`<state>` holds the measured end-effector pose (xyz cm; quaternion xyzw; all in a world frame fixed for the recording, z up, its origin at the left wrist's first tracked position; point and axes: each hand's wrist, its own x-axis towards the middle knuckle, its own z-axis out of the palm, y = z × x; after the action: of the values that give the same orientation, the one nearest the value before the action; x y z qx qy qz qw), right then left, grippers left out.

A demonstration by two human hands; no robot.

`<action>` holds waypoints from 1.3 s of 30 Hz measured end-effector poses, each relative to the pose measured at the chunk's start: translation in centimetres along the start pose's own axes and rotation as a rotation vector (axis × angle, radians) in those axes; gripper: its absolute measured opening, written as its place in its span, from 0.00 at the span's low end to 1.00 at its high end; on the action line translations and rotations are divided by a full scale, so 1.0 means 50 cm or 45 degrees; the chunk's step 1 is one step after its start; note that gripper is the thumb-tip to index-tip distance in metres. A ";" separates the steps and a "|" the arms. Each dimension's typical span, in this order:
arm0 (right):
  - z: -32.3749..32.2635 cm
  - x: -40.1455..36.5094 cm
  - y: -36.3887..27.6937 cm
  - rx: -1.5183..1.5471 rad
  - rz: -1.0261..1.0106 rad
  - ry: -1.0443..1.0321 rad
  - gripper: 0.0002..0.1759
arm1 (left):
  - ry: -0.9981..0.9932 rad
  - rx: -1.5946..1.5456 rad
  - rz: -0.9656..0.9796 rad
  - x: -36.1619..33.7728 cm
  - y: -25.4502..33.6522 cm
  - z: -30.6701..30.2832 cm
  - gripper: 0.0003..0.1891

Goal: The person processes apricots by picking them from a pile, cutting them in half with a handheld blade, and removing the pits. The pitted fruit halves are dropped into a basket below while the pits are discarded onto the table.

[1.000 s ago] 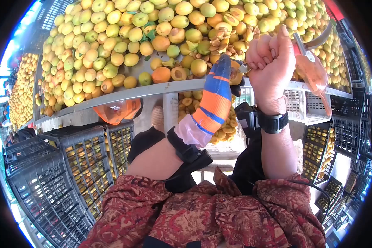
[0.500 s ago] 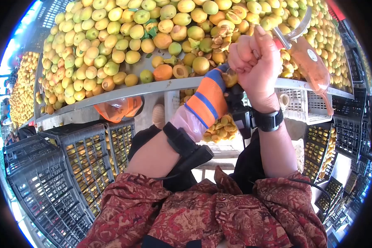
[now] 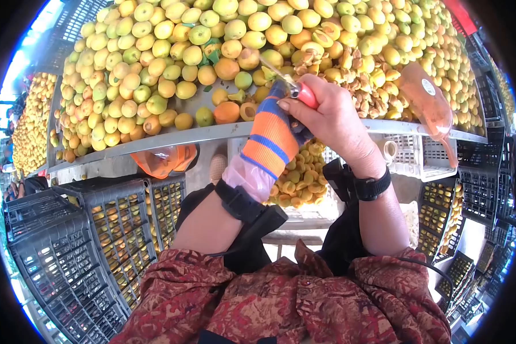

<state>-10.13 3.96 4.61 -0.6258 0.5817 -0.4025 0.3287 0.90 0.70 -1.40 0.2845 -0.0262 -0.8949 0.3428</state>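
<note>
My right hand [image 3: 341,117] is closed around the red handle of a knife [image 3: 308,96] whose curved blade slants up and left. Right beside it is my left hand [image 3: 272,129], in an orange and blue striped knit glove over a thin plastic sleeve. Its fingers are largely hidden behind the right hand and the knife, so I cannot see what they hold. Beyond both hands, whole apricots [image 3: 155,69] are heaped on a metal-edged table. Split apricot pieces and pits [image 3: 361,71] lie right of the knife. Below my hands sits a pile of apricot halves [image 3: 301,178].
The table's metal rim [image 3: 183,137] runs across in front of me. A clear orange-tinted plastic scoop [image 3: 427,100] rests over it at right. Dark crates of fruit [image 3: 117,223] stand at left, more crates [image 3: 441,212] at right. An orange bag [image 3: 165,156] hangs under the rim.
My right hand has come down and left, and the blade has swung from pointing up-right to up-left. My gloved left hand has shifted left; the fruit seen at its fingers is now hidden.
</note>
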 end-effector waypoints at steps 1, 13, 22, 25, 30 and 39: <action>0.002 0.000 0.011 0.033 -0.073 0.086 0.14 | -0.004 0.004 0.002 -0.003 0.002 -0.004 0.19; -0.058 0.135 0.132 -0.898 0.275 0.486 0.16 | 0.077 2.478 0.308 -0.065 -0.061 0.006 0.23; 0.003 0.139 0.149 -0.949 0.099 0.396 0.15 | 0.022 2.134 0.390 -0.077 -0.020 0.021 0.21; -0.001 0.139 0.146 -0.814 0.183 0.381 0.15 | 0.191 1.447 0.501 -0.052 0.012 0.019 0.19; -0.002 0.150 0.133 -0.878 0.119 0.326 0.16 | 0.162 0.661 0.532 -0.057 0.045 0.016 0.16; 0.033 0.225 0.098 -1.036 0.150 -0.084 0.16 | 0.092 0.088 0.484 -0.060 0.082 -0.025 0.16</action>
<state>-10.95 -7.85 0.90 -0.6828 0.7174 -0.0996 0.0954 5.82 -0.36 0.00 0.3180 -0.0977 -0.8019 0.4963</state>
